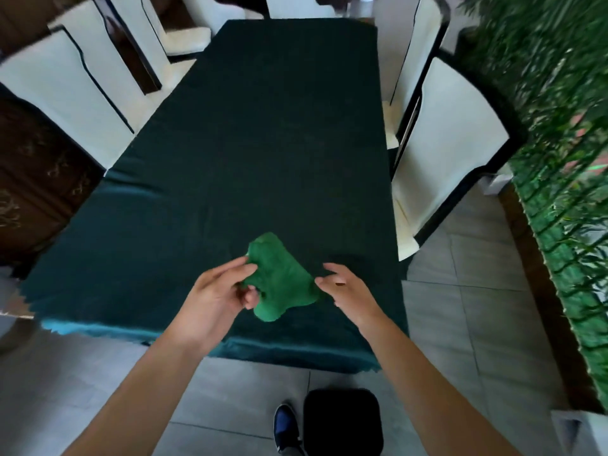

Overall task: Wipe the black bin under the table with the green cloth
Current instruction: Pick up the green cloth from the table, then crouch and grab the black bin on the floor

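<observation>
A crumpled green cloth (pixel 279 279) is held just above the near end of the table (pixel 250 143), which is covered in dark teal fabric. My left hand (pixel 218 292) pinches the cloth's left side. My right hand (pixel 345 286) grips its right edge between thumb and fingers. The black bin (pixel 342 422), square with rounded corners, stands on the tiled floor in front of the table's near edge, at the bottom of the view between my forearms.
White chairs with black frames line both long sides, one close at the right (pixel 457 149). A green plant wall (pixel 566 159) runs along the right. My blue shoe (pixel 285 426) is beside the bin. A dark wooden cabinet (pixel 29 179) stands left.
</observation>
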